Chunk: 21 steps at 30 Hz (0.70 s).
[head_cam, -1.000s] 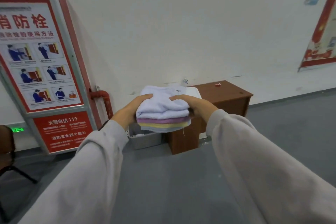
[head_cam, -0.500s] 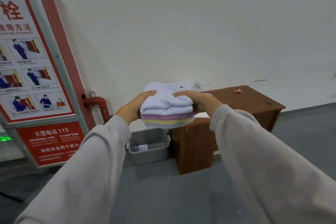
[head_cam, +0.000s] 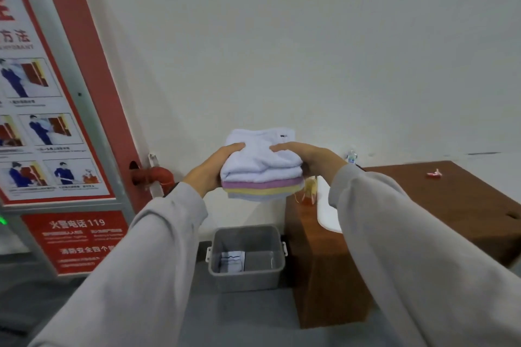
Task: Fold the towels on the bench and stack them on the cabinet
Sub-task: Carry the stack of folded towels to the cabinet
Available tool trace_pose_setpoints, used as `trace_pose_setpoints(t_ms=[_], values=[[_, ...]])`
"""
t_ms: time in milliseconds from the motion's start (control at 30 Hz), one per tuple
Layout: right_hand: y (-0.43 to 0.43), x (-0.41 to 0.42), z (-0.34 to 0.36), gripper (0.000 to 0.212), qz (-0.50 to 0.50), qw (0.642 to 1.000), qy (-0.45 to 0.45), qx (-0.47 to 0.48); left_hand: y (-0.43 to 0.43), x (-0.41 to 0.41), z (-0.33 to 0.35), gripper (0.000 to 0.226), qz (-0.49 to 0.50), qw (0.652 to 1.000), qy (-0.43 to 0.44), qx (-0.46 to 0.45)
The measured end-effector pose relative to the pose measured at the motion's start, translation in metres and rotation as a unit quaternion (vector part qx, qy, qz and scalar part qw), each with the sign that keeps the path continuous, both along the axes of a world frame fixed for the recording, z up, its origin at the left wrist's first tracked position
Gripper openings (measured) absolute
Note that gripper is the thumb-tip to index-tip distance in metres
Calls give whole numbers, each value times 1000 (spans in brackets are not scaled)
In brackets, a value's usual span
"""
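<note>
White wall behind, brown cabinet lower right. Stack of folded towels held in the air — above a grey bin. Left hand and right hand clamp its sides, fingers pressed together on top.

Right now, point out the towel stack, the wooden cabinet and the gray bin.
towel stack (head_cam: 260, 166): head view, on the white top towel between the hands.
wooden cabinet (head_cam: 451, 200): head view, on a bare part of its brown top.
gray bin (head_cam: 245, 280): head view, on its front wall.
</note>
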State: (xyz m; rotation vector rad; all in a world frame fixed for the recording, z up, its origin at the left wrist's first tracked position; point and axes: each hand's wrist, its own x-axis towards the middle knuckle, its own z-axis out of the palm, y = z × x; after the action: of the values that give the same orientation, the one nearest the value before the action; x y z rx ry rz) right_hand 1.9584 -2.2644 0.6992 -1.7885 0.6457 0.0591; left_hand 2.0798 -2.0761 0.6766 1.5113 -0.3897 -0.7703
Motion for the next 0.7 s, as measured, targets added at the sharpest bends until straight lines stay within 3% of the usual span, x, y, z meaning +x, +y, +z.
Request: trace_pose_setpoints(t_ms=[100,133,233,333,700], values=[[-32,70,-18,31,-3,1000,0,31,-37,79,-9,30,18,1000,-7,9],[-43,97,-21,39,19,1000,3,-2,-48,106,-14,31,19,1000,-9,17],[-81,185,-31,69,18,999,30,12,-78,187,-19,40,9,999,-12,35],[-110,249,-37,80,-6,999,28,28,-104,252,-18,53,-7,998,-10,55],[-214,422,-87,85,-12,995,25,91,-190,408,-63,44,-27,998,51,37]])
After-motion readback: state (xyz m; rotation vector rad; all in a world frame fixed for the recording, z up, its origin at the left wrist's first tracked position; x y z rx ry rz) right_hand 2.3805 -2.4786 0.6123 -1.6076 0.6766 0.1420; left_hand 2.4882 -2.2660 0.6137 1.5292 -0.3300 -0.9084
